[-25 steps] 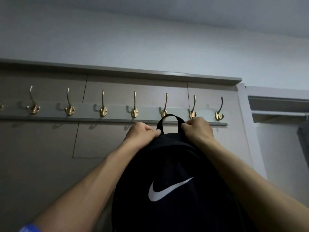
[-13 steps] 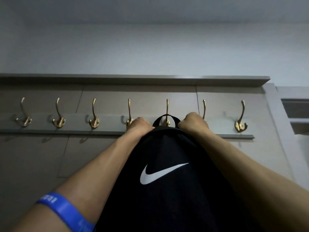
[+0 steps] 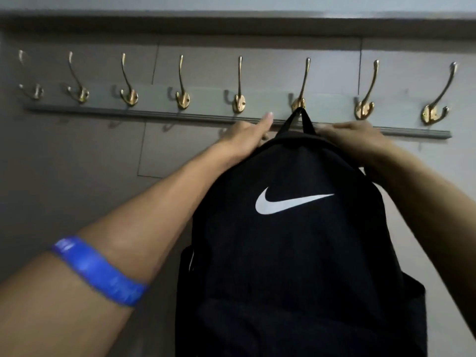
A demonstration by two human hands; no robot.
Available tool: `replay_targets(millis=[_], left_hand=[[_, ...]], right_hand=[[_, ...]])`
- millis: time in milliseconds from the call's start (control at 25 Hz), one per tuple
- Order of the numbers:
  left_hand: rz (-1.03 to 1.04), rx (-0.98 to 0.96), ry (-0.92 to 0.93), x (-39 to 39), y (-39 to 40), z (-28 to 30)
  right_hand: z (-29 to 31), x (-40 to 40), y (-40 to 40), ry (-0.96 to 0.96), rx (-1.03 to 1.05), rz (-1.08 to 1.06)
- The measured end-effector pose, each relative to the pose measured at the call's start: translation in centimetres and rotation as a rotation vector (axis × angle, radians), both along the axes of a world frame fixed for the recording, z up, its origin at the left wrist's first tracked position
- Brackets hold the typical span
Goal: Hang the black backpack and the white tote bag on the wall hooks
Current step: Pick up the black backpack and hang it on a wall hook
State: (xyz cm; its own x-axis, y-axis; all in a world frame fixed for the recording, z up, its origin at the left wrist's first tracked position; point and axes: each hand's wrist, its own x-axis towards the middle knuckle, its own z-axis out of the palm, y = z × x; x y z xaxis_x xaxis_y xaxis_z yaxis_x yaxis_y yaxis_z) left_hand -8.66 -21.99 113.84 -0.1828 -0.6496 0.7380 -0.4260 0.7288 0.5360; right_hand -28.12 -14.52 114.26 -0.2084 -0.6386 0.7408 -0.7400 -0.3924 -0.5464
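- since the earlier frames the top loop (image 3: 297, 119) is seated over the lower prong of the sixth hook from the left (image 3: 298, 103), and both fists are opened off it.
- the black backpack (image 3: 296, 240) is seen hanging against the wall under that hook.
- the left hand (image 3: 251, 136) is spread open at the bag's top left, holding nothing.
- the right hand (image 3: 350, 135) is laid flat on the top right, nothing gripped.
- the weight is best let down slowly, so the loop is checked to sit fully behind the prong.
- the white tote bag is not in view.
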Motion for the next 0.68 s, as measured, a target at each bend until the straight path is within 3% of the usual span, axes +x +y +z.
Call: replay_targets(millis=[120, 280, 440, 680], left_hand=[[-0.035, -0.158, 0.110, 2.6, 3.8, -5.1], [0.122, -0.409, 0.136, 3.5, 6.7, -15.9], [0.145, -0.419, 0.136, 5.8, 9.8, -28.0], [0.154, -0.074, 0.047, 15.9, 12.9, -47.5]], right_hand=[[-3.3, 0.9, 4.1, -0.059, -0.248, -0.040], [-15.5, 5.3, 7.6, 0.047, -0.554, -0.130], [-29.8, 12.2, 10.5, 0.107, -0.453, -0.192], [-46.8, 21.9, 13.2, 0.205, -0.138, -0.236]])
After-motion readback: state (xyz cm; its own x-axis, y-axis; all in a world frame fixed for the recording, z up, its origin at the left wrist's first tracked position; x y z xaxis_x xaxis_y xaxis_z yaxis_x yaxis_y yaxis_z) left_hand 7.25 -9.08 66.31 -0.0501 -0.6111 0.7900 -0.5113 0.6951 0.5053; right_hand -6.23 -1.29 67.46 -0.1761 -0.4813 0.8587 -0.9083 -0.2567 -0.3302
